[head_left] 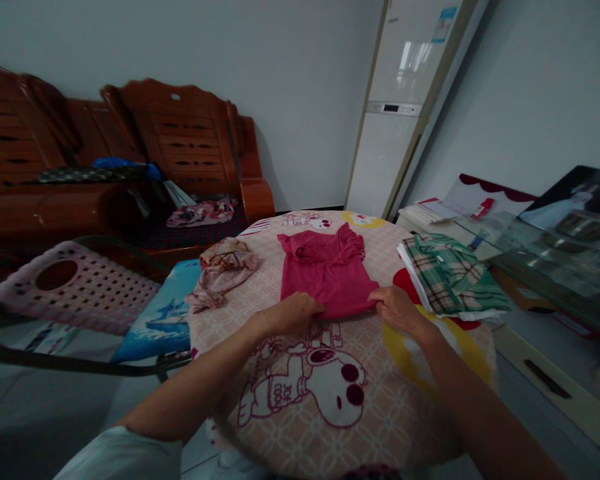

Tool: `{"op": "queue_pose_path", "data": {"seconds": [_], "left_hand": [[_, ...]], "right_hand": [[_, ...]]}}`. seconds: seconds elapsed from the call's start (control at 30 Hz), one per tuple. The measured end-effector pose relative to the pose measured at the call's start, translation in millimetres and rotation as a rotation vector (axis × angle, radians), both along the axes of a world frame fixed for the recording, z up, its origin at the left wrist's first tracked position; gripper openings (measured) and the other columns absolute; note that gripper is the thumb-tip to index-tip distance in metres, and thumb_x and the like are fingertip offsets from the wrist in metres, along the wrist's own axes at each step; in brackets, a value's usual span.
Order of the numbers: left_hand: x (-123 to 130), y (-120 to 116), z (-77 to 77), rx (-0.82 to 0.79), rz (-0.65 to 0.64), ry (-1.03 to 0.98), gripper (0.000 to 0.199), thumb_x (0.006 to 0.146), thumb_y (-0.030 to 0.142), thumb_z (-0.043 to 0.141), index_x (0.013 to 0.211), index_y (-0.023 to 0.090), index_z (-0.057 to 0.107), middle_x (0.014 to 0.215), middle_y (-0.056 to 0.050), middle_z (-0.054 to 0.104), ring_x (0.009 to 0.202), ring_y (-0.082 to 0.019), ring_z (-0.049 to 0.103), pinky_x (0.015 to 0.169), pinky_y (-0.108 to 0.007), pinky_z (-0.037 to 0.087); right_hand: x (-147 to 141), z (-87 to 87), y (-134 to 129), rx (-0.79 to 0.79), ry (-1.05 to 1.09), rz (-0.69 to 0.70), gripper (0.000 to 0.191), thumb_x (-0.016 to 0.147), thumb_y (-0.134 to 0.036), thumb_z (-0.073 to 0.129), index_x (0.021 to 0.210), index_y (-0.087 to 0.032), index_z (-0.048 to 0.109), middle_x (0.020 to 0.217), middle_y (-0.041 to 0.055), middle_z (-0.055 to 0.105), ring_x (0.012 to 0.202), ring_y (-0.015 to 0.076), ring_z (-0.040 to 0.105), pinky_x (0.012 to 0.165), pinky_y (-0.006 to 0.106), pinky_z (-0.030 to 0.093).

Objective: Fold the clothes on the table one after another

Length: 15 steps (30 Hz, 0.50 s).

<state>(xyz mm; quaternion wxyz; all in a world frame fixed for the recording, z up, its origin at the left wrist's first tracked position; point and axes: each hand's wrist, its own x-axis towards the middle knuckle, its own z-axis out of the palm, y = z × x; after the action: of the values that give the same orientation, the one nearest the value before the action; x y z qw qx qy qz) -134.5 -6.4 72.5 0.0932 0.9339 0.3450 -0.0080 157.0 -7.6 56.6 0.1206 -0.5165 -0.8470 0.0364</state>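
A pink shirt (pixel 325 270) with ruffled sleeves lies spread on the round table, its neck end pointing away from me. My left hand (pixel 296 312) is closed on the near left corner of its hem. At the near right corner, my right hand (pixel 393 307) pinches the hem between thumb and fingers. To the left of the shirt sits a crumpled floral cloth (pixel 225 267). On the right rests a folded green plaid shirt (pixel 450 273), on top of white fabric.
A patterned cloth (pixel 395 427) with a cartoon dog covers the table. At left stand a woven chair (pixel 85 287) with a blue cushion (pixel 165 313) and a wooden sofa (pixel 180 140). A glass-topped cabinet (pixel 545 360) borders the right; a tall white appliance (pixel 387 147) stands behind.
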Motion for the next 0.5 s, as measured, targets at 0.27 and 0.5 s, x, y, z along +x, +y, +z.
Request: {"op": "queue_pose_path", "data": {"seconds": [0.27, 0.5], "left_hand": [[37.2, -18.1, 9.6, -0.345, -0.415, -0.203, 0.024, 0.072, 0.000, 0.051, 0.081, 0.017, 0.066, 0.074, 0.000, 0.066, 0.065, -0.013, 0.055, 0.061, -0.023, 0.042], [42.8, -22.9, 1.8, -0.720, -0.587, -0.228, 0.026, 0.076, 0.005, 0.059, 0.096, 0.014, 0.072, 0.079, -0.003, 0.071, 0.067, -0.014, 0.061, 0.059, -0.021, 0.044]], "right_hand": [[51.0, -2.9, -56.9, -0.177, -0.022, 0.082, 0.030, 0.073, -0.008, 0.044, 0.073, -0.021, 0.070, 0.074, 0.0049, 0.067, 0.073, 0.0184, 0.058, 0.072, 0.030, 0.040], [39.3, 28.3, -75.9, -0.469, -0.075, 0.167, 0.023, 0.076, -0.012, 0.050, 0.072, -0.019, 0.072, 0.073, 0.0034, 0.069, 0.070, 0.0162, 0.059, 0.069, 0.028, 0.040]]}}
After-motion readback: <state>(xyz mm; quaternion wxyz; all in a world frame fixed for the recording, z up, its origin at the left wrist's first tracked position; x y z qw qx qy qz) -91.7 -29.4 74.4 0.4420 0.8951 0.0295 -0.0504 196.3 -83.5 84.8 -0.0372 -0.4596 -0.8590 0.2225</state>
